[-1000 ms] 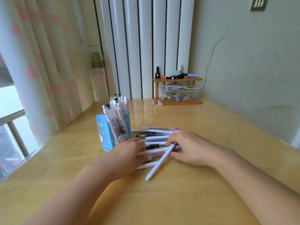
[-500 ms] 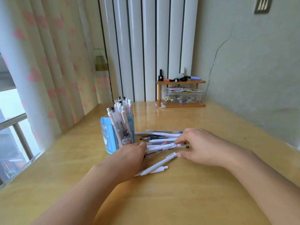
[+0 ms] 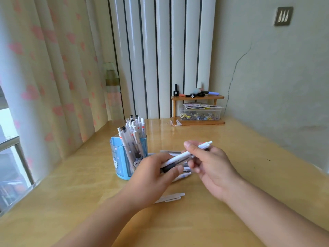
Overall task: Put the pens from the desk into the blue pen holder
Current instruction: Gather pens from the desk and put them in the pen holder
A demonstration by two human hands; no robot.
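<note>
The blue pen holder [image 3: 119, 158] stands on the wooden desk [image 3: 231, 157], left of centre, with several pens upright in it. My right hand [image 3: 212, 168] grips a white pen [image 3: 179, 157] lifted off the desk, its clicker end pointing up to the right. My left hand [image 3: 154, 177] is closed around the dark lower end of that pen, just right of the holder. Under and behind both hands lie several loose pens [image 3: 184, 175], partly hidden. One more white pen [image 3: 170, 198] lies alone on the desk, nearer to me.
A small wooden shelf [image 3: 197, 111] with a clear box of clips and small items stands at the back against the radiator. A curtain and window run along the left. A wall borders the desk's right side.
Both hands have risen off the desk with one white pen held between them. The view has tilted, and one white pen stays behind on the desk near me.
</note>
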